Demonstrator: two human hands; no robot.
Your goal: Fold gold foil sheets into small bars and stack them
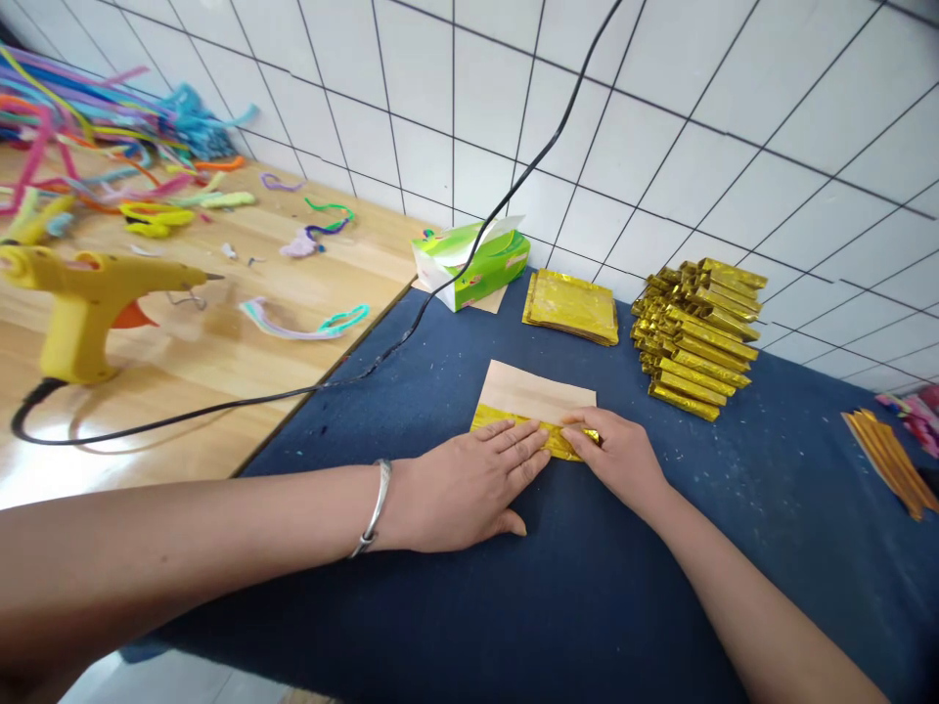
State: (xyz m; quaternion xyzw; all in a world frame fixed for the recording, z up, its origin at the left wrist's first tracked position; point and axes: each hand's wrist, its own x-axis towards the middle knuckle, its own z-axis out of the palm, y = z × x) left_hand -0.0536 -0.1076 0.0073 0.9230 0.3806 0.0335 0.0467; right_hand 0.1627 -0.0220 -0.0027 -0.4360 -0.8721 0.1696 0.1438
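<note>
A sheet of paper (539, 388), pale tan on top with a gold folded strip along its near side, lies on the dark blue cloth. My left hand (469, 486) rests palm down on the gold strip, fingers stretched out to the right, a silver bangle on the wrist. At the sheet's right end, my right hand (623, 452) pinches the gold folded edge between thumb and fingers. Beyond the sheet sits a stack of flat gold sheets (572, 307). To its right is a pile of folded gold strips (696, 337).
A green tissue box (488, 264) stands by the tiled wall. A black cord (411, 328) crosses the cloth to a yellow glue gun (88, 303) on the wooden table (212, 362). Colourful pipe cleaners (88, 127) lie at the back left, orange-gold strips (891, 460) at the far right.
</note>
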